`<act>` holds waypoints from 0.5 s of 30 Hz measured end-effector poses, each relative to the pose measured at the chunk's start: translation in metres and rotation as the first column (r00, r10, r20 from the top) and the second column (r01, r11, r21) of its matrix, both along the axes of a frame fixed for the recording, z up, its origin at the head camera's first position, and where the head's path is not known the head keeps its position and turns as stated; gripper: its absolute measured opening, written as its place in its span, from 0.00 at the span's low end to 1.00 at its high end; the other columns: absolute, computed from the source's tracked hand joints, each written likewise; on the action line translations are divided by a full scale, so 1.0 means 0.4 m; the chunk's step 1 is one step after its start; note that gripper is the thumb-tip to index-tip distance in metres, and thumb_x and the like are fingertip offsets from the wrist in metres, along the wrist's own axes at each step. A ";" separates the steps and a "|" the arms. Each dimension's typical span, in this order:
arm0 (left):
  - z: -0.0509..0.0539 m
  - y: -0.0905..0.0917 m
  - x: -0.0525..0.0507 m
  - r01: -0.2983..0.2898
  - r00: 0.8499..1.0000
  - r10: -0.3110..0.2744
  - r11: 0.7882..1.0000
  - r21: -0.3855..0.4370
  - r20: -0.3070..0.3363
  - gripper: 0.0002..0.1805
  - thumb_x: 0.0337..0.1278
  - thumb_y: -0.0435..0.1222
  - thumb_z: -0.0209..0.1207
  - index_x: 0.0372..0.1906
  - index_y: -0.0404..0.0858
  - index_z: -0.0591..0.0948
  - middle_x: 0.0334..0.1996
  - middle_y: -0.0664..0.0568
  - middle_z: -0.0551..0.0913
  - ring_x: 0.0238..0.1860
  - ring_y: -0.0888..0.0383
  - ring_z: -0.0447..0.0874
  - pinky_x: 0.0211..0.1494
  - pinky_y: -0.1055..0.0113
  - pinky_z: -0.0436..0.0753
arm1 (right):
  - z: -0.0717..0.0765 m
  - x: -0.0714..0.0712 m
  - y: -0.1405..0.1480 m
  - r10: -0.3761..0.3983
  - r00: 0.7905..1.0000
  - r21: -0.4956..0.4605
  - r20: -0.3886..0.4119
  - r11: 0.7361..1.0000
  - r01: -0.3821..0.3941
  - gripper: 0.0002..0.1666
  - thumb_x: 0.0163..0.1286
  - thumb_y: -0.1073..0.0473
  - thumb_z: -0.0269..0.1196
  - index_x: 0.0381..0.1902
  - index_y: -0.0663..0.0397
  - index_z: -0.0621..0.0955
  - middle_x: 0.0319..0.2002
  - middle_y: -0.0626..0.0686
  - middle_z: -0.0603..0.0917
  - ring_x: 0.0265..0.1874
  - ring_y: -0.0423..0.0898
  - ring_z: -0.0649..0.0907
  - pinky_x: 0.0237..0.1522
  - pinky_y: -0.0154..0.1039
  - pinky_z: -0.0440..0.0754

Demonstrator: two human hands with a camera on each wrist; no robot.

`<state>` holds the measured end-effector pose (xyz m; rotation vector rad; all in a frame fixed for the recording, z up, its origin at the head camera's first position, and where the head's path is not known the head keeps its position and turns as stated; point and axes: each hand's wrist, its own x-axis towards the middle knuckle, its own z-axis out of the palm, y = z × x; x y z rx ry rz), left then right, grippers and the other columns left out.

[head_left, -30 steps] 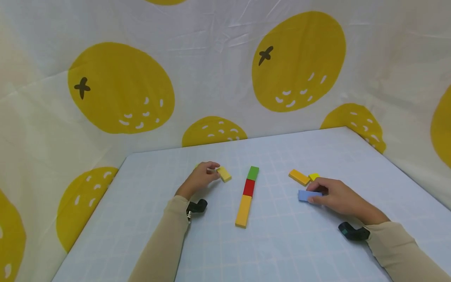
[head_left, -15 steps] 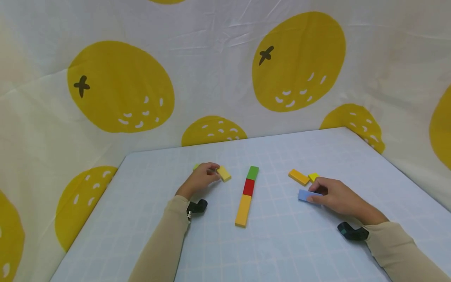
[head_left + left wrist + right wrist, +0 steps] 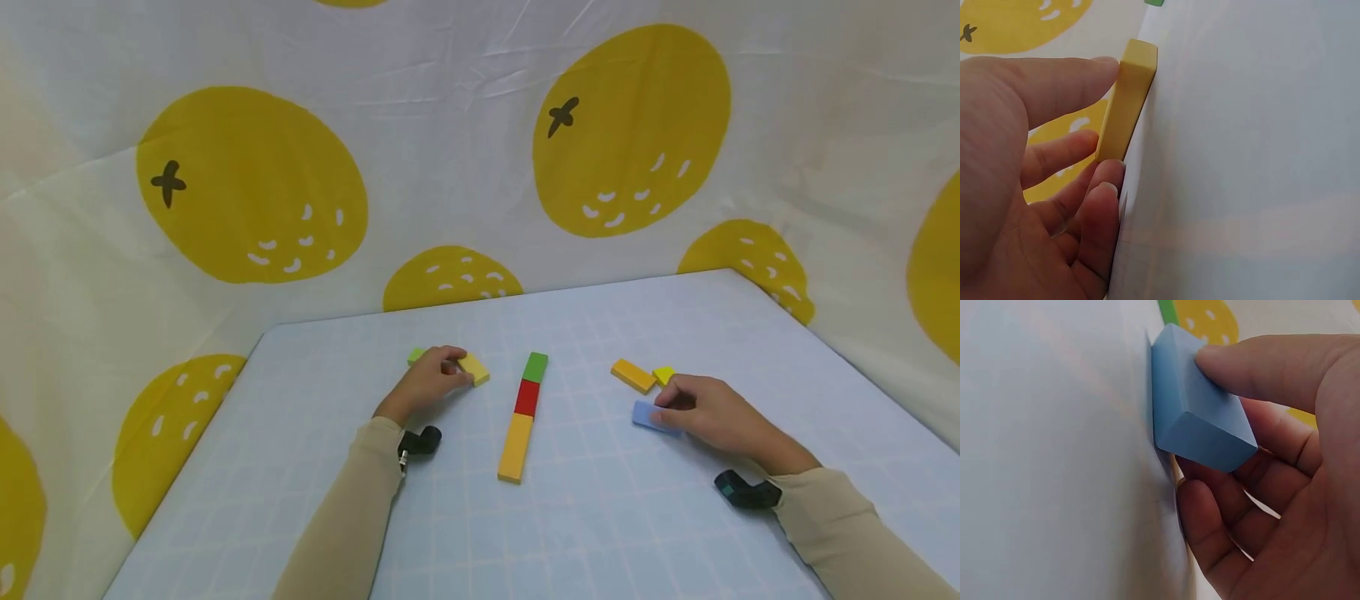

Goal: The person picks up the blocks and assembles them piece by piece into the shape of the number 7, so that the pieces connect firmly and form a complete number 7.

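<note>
Near the left side of the table, my left hand (image 3: 422,385) holds a pale yellow wooden block (image 3: 475,369) between thumb and fingers. In the left wrist view, the thumb touches one face of that yellow block (image 3: 1127,97), which lies at the tabletop. On the right, my right hand (image 3: 716,414) grips a blue wooden block (image 3: 644,414). The right wrist view has the thumb on the broad face of the blue block (image 3: 1207,419), the fingers curled behind it. The hand hides the blue block's right end in the head view.
Between the hands lies a row of blocks end to end: green (image 3: 536,367), red (image 3: 527,398) and orange-yellow (image 3: 515,450). Beyond the right hand are an orange block (image 3: 633,376) and a bright yellow one (image 3: 662,375). A light green block (image 3: 415,356) shows partly behind the left hand.
The blue block has turned slightly in my right hand, its left end now angled farther away. My left hand and its yellow block have hardly moved.
</note>
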<state>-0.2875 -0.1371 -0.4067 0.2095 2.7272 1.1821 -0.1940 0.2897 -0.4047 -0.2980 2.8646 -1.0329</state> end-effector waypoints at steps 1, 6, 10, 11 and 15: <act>0.000 0.000 0.000 -0.004 1.000 0.004 1.000 0.000 0.003 0.25 0.62 0.46 0.67 0.62 0.47 0.78 0.46 0.52 0.78 0.48 0.52 0.74 0.53 0.59 0.76 | 0.002 -0.001 0.000 -0.002 1.000 0.001 -0.004 1.000 0.002 0.14 0.66 0.47 0.69 0.41 0.48 0.82 0.39 0.48 0.83 0.40 0.49 0.78 0.43 0.42 0.80; 0.000 0.006 -0.003 -0.020 1.000 0.020 1.000 -0.001 0.006 0.25 0.61 0.47 0.67 0.61 0.48 0.78 0.46 0.52 0.77 0.48 0.52 0.74 0.53 0.59 0.76 | 0.006 -0.004 -0.001 -0.025 0.999 -0.026 -0.041 0.999 0.024 0.19 0.67 0.44 0.68 0.47 0.50 0.82 0.42 0.49 0.83 0.42 0.49 0.79 0.47 0.44 0.80; -0.002 0.008 -0.002 -0.023 1.000 0.023 1.000 -0.006 0.000 0.25 0.60 0.47 0.67 0.61 0.48 0.78 0.46 0.52 0.77 0.48 0.52 0.73 0.53 0.59 0.76 | -0.001 -0.011 -0.003 -0.038 0.996 -0.059 -0.080 0.998 0.034 0.22 0.68 0.44 0.68 0.51 0.53 0.82 0.43 0.50 0.84 0.43 0.49 0.80 0.45 0.38 0.80; -0.002 0.007 -0.001 -0.021 1.000 0.021 1.000 -0.008 -0.001 0.25 0.60 0.47 0.67 0.61 0.48 0.78 0.46 0.52 0.77 0.48 0.52 0.73 0.53 0.59 0.76 | -0.002 -0.012 -0.004 -0.044 0.996 -0.070 -0.083 0.997 0.038 0.23 0.68 0.44 0.68 0.52 0.53 0.82 0.44 0.50 0.84 0.43 0.48 0.80 0.44 0.37 0.80; -0.003 0.007 0.000 -0.020 1.000 0.020 1.000 -0.007 -0.013 0.25 0.60 0.47 0.68 0.62 0.47 0.79 0.47 0.52 0.77 0.48 0.52 0.73 0.53 0.59 0.76 | -0.002 -0.021 -0.016 -0.057 0.995 -0.107 -0.080 0.993 0.048 0.25 0.68 0.41 0.66 0.53 0.52 0.81 0.46 0.52 0.84 0.45 0.50 0.80 0.46 0.36 0.80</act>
